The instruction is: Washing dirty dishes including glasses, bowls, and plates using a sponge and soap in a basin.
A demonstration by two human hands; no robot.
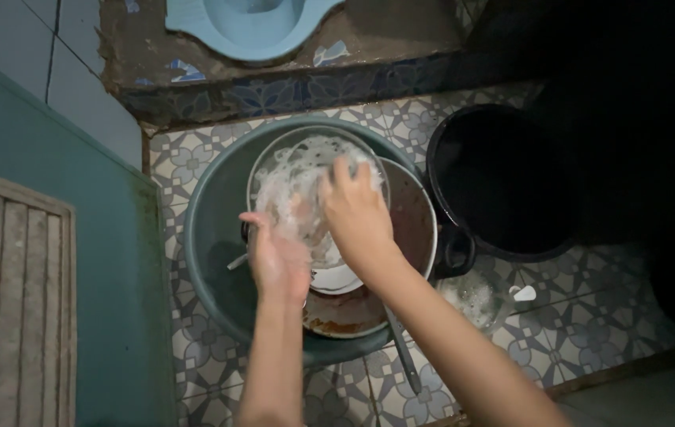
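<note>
Landmark: green basin (pixel 211 237) on patterned tile floor
Soapy glass lid (pixel 306 186): above basin centre, tilted, rim against left palm
Left hand (pixel 274 257): cupped beneath lid's near edge
Right hand (pixel 357 209): fingers spread flat on lid's face, nearer its centre

Both bare forearms are reaching forward from the lower edge of the view, converging as they go. The left hand (pixel 276 257) is lying palm up, fingers loosely cupped. The right hand (pixel 355 212) is arching palm down just beside it, wrist bent, fingers curling downward, both wet with suds.
</note>
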